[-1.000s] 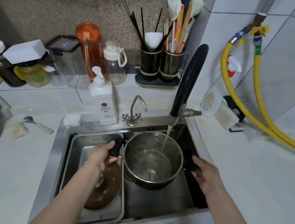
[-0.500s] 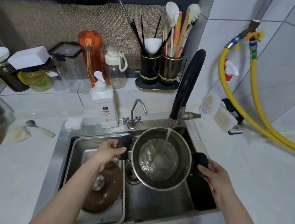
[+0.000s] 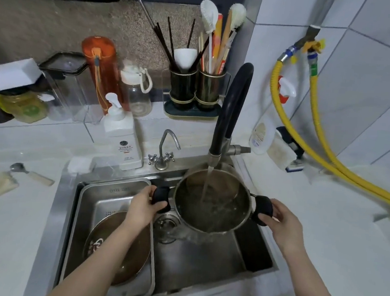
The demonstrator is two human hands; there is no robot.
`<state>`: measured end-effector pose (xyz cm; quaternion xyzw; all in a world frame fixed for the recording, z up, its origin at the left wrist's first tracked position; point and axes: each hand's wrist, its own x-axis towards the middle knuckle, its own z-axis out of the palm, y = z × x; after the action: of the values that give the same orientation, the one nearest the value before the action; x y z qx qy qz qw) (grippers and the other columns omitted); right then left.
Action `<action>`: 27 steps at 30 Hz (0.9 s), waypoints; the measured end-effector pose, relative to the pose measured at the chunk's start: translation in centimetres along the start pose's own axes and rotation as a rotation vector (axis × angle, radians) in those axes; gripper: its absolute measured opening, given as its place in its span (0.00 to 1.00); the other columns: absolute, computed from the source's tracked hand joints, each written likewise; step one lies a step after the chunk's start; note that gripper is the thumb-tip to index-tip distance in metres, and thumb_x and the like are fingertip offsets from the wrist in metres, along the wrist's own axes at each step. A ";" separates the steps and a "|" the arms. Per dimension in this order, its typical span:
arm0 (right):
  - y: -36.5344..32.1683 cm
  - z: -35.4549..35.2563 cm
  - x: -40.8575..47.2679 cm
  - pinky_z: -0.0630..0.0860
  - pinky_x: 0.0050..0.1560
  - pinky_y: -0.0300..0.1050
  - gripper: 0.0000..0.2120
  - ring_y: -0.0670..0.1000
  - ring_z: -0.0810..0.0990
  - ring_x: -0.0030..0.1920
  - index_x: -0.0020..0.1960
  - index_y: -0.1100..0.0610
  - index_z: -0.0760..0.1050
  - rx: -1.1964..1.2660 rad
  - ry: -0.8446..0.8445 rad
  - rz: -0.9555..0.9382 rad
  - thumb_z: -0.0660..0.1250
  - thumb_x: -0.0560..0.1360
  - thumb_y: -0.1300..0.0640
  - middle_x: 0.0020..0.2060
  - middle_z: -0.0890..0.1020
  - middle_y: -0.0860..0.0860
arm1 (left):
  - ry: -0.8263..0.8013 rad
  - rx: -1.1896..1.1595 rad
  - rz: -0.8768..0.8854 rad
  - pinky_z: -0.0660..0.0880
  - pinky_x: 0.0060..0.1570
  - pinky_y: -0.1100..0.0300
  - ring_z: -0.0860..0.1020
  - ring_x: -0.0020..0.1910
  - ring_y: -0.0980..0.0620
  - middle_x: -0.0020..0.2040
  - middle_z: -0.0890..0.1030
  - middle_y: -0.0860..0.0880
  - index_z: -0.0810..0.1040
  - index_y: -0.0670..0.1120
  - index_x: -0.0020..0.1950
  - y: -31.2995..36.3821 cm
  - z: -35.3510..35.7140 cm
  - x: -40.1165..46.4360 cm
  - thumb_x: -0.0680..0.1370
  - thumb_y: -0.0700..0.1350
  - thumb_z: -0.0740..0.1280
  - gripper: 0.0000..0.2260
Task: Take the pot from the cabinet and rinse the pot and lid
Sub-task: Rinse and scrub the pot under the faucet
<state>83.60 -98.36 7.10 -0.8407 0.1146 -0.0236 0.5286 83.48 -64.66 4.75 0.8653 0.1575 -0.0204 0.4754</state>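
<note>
The pot (image 3: 213,201) hung between both hands under the running faucet (image 3: 229,117); left hand (image 3: 141,207) and right hand (image 3: 284,224) fingers curled around its handles; rinsing seemed underway; the lid (image 3: 119,247), below the left fingers, apparently awaited its turn.

Light: soft, even and fairly bright on my white bench (image 3: 323,230) and the wall tiles (image 3: 371,92).
Shadows: faint; the sink (image 3: 202,266) is the darkest part.
Glare: dull sheen on the metal tray (image 3: 115,190).
Blur: the pot (image 3: 213,201) and the running water look smeared.
Distortion: wide lens bends the edges; the yellow hoses (image 3: 314,125) curve.
</note>
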 end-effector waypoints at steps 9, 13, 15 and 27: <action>0.6 1.7 -1.2 0.68 0.48 0.31 0.18 0.48 0.78 0.49 0.58 0.57 0.77 -0.112 -0.044 -0.038 0.73 0.70 0.62 0.49 0.82 0.50 | 0.058 0.033 0.088 0.69 0.41 0.69 0.76 0.42 0.57 0.44 0.79 0.53 0.76 0.47 0.54 -0.9 -2.6 -1.5 0.71 0.39 0.73 0.13; 0.6 2.7 -1.2 0.70 0.52 0.39 0.20 0.53 0.79 0.53 0.61 0.60 0.76 -0.125 -0.072 -0.020 0.73 0.70 0.61 0.51 0.82 0.54 | 0.099 0.002 0.060 0.70 0.47 0.61 0.78 0.46 0.52 0.45 0.80 0.51 0.76 0.45 0.55 -1.2 -3.4 -2.6 0.71 0.39 0.73 0.14; 0.6 3.3 -1.3 0.70 0.48 0.31 0.20 0.52 0.80 0.50 0.60 0.61 0.77 -0.133 -0.070 -0.036 0.74 0.69 0.62 0.48 0.83 0.53 | 0.103 -0.010 0.033 0.72 0.51 0.58 0.78 0.48 0.50 0.48 0.81 0.49 0.77 0.44 0.57 -1.5 -3.9 -3.0 0.71 0.39 0.73 0.16; 1.3 3.7 -1.9 0.66 0.40 0.18 0.16 0.46 0.79 0.42 0.56 0.59 0.78 -0.110 0.019 -0.044 0.74 0.69 0.64 0.42 0.82 0.51 | 0.151 -0.013 0.045 0.70 0.46 0.77 0.78 0.43 0.54 0.44 0.81 0.49 0.78 0.42 0.57 -1.1 -4.1 -3.0 0.69 0.38 0.75 0.17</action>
<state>82.14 -95.25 4.43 -0.8707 0.1023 -0.0371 0.4797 79.84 -61.51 6.64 0.8646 0.1735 0.0563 0.4683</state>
